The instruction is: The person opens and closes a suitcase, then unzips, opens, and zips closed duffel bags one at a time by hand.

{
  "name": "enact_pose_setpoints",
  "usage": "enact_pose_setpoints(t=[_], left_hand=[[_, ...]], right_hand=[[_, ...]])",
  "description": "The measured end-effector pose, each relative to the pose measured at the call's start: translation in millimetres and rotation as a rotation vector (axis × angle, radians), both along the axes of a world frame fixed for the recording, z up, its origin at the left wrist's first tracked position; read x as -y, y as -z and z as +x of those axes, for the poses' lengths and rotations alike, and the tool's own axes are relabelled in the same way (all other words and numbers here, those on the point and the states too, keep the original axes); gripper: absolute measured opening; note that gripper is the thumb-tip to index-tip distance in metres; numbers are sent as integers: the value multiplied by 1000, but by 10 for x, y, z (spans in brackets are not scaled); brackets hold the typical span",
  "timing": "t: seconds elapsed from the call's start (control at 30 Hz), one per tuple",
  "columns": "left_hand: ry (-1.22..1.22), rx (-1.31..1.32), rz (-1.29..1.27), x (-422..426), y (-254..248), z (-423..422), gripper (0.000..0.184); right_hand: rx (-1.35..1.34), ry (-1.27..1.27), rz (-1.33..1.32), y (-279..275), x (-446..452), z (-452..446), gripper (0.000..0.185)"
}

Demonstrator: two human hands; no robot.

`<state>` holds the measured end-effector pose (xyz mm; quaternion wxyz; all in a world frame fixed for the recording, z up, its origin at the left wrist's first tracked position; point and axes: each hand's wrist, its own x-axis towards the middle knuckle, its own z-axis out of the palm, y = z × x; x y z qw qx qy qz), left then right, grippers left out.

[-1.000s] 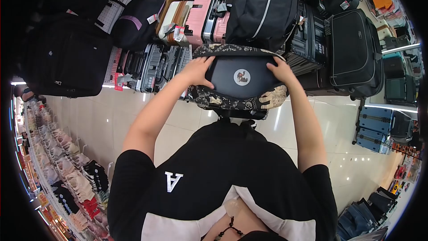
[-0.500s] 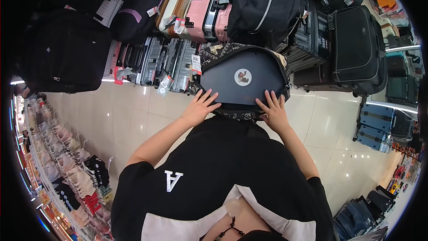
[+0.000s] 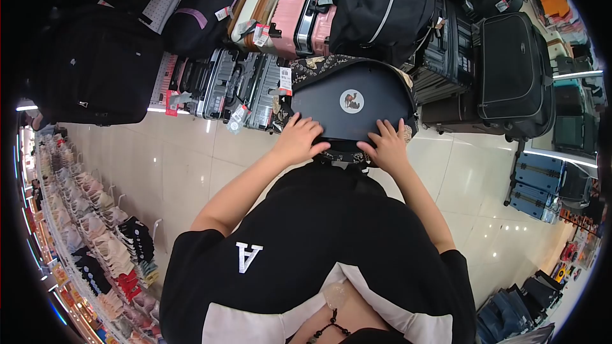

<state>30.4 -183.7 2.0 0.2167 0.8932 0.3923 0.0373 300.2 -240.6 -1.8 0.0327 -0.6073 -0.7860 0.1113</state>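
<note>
A backpack [image 3: 322,64] with black and cream patterned fabric stands before me, its front opened wide. Inside its rim sits a dark, flat, rounded panel [image 3: 347,124] with a round white camel sticker [image 3: 351,100]. What the panel belongs to is hard to make out. My left hand [image 3: 301,138] rests on the panel's lower left edge, fingers bent slightly and thumb pointing inward. On the lower right edge lies my right hand [image 3: 389,144], fingers apart and thumb inward. A white price tag [image 3: 285,80] hangs at the backpack's left side.
Grey suitcases [image 3: 220,83] stand left of the backpack. Behind it are a pink suitcase [image 3: 298,9] and a large black bag [image 3: 382,13]. A black soft suitcase [image 3: 513,70] is at the right. Hanging garments [image 3: 102,216] line the left side above a tiled floor [image 3: 185,172].
Both hands have shifted slightly on the panel: the fingers bend more and the thumbs now show on its lower edge. The view has moved slightly.
</note>
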Motion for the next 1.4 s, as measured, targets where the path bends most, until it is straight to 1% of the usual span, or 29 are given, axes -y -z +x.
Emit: enact_pose_setpoints(t=[0.1, 0.13, 0.23, 0.3, 0.33, 0.37, 0.43, 0.47, 0.5, 0.57, 0.63, 0.67, 0.73, 0.77, 0.8, 0.9, 0.97, 1.0, 1.1, 1.13, 1.23, 1.3, 1.33, 1.4], left_hand=[[-115, 21, -82, -306, 59, 187, 49], [-76, 16, 47, -426, 73, 222, 55], [-79, -104, 167, -819, 39, 363, 61], [-70, -83, 183, -1070, -5, 433, 67], [-102, -86, 79, -1203, -83, 478, 70], [-178, -5, 43, -1331, -99, 514, 57], [-217, 163, 100, -1591, -61, 524, 39], [-301, 180, 64, -1678, -71, 555, 27], [-331, 145, 97, -1747, -127, 577, 23], [-418, -5, 55, -1844, -232, 648, 20], [-415, 38, 266, -1930, -106, 688, 19], [-413, 59, 372, -1977, -45, 700, 18], [-307, 146, 398, -2005, -49, 748, 17], [-252, 189, 412, -2022, -51, 774, 17], [-202, 225, 319, -2083, 0, 812, 22], [-309, 207, -172, -2259, 79, 917, 28], [-303, 270, -232, -2278, 60, 906, 32], [-314, 307, -272, -2282, 90, 893, 32], [-408, 436, -465, -2289, 171, 878, 33], [-451, 482, -542, -2279, 197, 876, 33], [-452, 547, -698, -2322, 252, 839, 32], [-407, 560, -715, -2333, 231, 819, 31], [-383, 567, -724, -2335, 193, 815, 31], [-313, 404, -635, -2345, 70, 816, 35]], right_hand=[[-144, 38, 60, 102, -331, -81, 36], [-157, 22, 112, 164, -462, -77, 36], [-114, 53, 163, 280, -830, 5, 44], [-133, 156, 161, 357, -1056, 98, 48], [-142, 207, 159, 323, -1150, 123, 50], [-183, 265, 77, 274, -1243, 180, 52], [-192, 399, -151, 143, -1395, 226, 53], [-194, 385, -120, 167, -1426, 240, 53], [-196, 370, -89, 211, -1452, 257, 53], [-212, 368, -40, 290, -1518, 291, 53], [-242, 389, -6, 332, -1594, 284, 53], [-288, 440, 22, 355, -1625, 275, 52], [-383, 540, 75, 363, -1674, 230, 51], [-393, 545, 64, 369, -1693, 212, 49], [-403, 550, 52, 335, -1688, 171, 47], [-406, 595, 97, 272, -1694, 24, 42], [-378, 647, 94, 195, -1709, -58, 42], [-379, 647, 172, 234, -1707, -94, 39], [-442, 595, 220, 318, -1712, -122, 25], [-432, 542, 236, 339, -1698, -116, 21], [-387, 412, 291, 359, -1624, -61, 13], [-342, 364, 336, 334, -1531, -29, 11], [-301, 382, 304, 307, -1494, -6, 12], [-219, 422, 243, 226, -1423, 43, 14]])
